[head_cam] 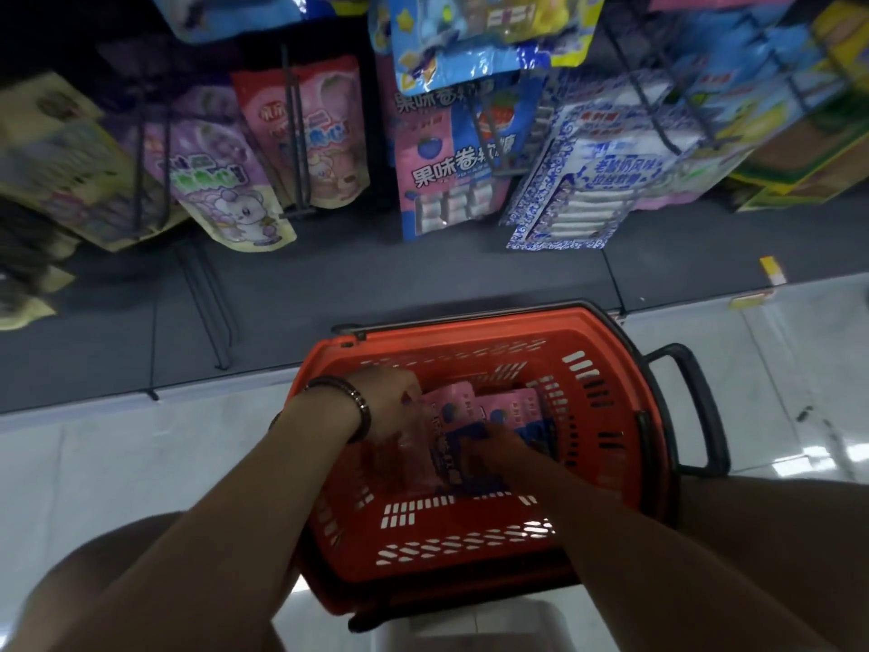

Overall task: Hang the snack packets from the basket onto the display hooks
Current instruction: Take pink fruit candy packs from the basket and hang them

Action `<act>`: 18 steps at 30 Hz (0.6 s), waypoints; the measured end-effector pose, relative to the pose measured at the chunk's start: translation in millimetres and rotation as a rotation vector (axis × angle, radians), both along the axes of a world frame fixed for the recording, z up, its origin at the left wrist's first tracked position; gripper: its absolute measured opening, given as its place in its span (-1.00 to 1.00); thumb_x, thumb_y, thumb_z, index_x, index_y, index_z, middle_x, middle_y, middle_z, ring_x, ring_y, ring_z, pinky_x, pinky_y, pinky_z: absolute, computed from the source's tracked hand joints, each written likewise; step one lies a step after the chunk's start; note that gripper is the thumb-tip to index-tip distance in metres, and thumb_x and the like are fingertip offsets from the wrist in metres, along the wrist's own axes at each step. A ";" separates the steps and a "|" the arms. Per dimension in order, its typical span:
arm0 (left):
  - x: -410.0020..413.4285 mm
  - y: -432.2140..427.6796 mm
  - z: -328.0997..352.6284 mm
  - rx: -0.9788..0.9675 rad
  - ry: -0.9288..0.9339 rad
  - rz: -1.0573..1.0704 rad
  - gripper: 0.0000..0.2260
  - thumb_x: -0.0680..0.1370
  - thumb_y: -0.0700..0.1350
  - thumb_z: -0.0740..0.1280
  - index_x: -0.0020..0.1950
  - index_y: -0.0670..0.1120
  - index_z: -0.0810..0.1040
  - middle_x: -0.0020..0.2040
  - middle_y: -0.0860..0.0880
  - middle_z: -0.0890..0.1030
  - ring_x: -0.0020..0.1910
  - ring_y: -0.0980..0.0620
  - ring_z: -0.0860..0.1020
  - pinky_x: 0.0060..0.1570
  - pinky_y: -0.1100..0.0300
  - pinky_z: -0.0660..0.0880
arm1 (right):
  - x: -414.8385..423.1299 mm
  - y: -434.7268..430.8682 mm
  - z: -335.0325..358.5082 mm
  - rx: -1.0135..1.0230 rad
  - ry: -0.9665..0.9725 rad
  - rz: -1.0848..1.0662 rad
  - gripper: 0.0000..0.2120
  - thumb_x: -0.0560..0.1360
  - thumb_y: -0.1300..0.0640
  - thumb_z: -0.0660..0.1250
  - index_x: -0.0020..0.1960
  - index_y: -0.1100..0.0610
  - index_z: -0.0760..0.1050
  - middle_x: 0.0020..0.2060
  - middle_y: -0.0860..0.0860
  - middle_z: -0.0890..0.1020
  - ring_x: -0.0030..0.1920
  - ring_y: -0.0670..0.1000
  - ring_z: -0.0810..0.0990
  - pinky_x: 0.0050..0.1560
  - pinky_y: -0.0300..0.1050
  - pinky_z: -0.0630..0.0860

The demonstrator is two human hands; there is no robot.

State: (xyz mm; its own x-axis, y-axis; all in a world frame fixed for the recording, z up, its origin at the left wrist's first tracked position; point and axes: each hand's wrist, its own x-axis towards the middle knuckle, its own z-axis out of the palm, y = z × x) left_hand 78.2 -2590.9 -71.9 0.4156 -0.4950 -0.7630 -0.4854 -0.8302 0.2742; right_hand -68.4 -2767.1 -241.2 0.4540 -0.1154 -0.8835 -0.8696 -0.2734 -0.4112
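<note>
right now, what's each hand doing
Left hand: on the pink packets in the red basket, grip too blurred to tell.
Right hand: on the same packets, grip cannot be told.

In red basket (611, 369), left hand (390, 402) and right hand (493, 444) on pink snack packets (454, 404), stocked display hooks (296, 134) above
</note>
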 end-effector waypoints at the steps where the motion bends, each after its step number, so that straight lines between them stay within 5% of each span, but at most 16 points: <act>1: -1.6 1.5 1.0 0.000 -0.006 0.003 -0.65 0.67 0.18 0.28 0.30 -0.01 0.64 0.29 -0.06 0.66 0.23 -0.10 0.61 0.24 0.05 0.53 | 0.5 -3.0 10.3 0.027 -0.027 0.009 -0.81 0.69 0.20 0.34 0.28 0.20 0.54 0.12 0.19 0.67 0.18 0.22 0.68 0.21 0.12 0.65; 4: -9.0 7.2 3.4 -0.019 -0.029 0.062 -0.63 0.64 0.14 0.37 0.36 -0.04 0.60 0.35 -0.06 0.63 0.30 -0.09 0.58 0.27 0.10 0.49 | 9.4 -17.5 49.2 0.110 -0.103 0.077 -0.85 0.68 0.24 0.33 0.17 0.05 0.59 0.06 0.06 0.70 0.08 0.08 0.69 0.04 -0.03 0.66; 7: -19.9 16.8 11.2 -0.132 -0.069 0.196 -0.40 0.49 0.15 0.53 0.47 0.00 0.50 0.43 -0.02 0.57 0.38 -0.06 0.54 0.36 0.12 0.46 | 25.2 -38.7 98.1 0.135 -0.223 0.284 -0.87 0.63 0.22 0.36 0.13 0.10 0.65 -0.05 0.04 0.76 -0.08 -0.01 0.70 0.08 0.11 0.64; 9: -27.2 22.2 21.3 -0.254 -0.082 0.263 -0.27 0.38 0.16 0.59 0.50 0.05 0.46 0.43 0.03 0.57 0.39 -0.03 0.55 0.38 0.10 0.46 | 36.7 -48.7 135.6 0.137 -0.306 0.392 -0.81 0.62 0.19 0.37 0.21 0.17 0.64 0.04 0.06 0.78 -0.04 -0.03 0.69 0.15 0.16 0.64; 12: -35.9 25.1 34.6 -0.423 -0.005 0.395 -0.49 0.35 0.18 0.60 0.27 0.16 0.61 0.26 0.10 0.70 0.22 0.08 0.66 0.32 0.08 0.56 | 49.9 -57.2 211.9 0.165 -0.407 0.504 -0.84 0.67 0.31 0.34 0.09 0.09 0.64 -0.11 -0.11 0.77 -0.17 -0.20 0.68 -0.03 -0.15 0.64; 15: -44.0 27.4 54.2 -0.567 0.073 0.506 -0.59 0.34 0.37 0.57 0.10 0.22 0.72 0.11 0.15 0.77 0.12 0.10 0.73 0.24 -0.03 0.63 | 51.7 -69.4 268.7 0.103 -0.541 0.550 -0.93 0.66 0.23 0.40 0.09 0.18 0.67 -0.05 0.04 0.80 -0.16 -0.11 0.69 -0.07 -0.17 0.62; 18: -61.2 24.9 79.1 -0.789 0.120 0.727 -0.84 0.55 -0.05 0.56 0.12 -0.03 0.73 0.03 0.08 0.79 0.04 0.07 0.75 0.11 0.04 0.68 | 45.0 -77.2 292.0 0.044 -0.752 0.335 -0.92 0.59 0.16 0.51 -0.01 0.18 0.69 -0.07 0.12 0.80 -0.13 -0.01 0.72 -0.02 -0.02 0.64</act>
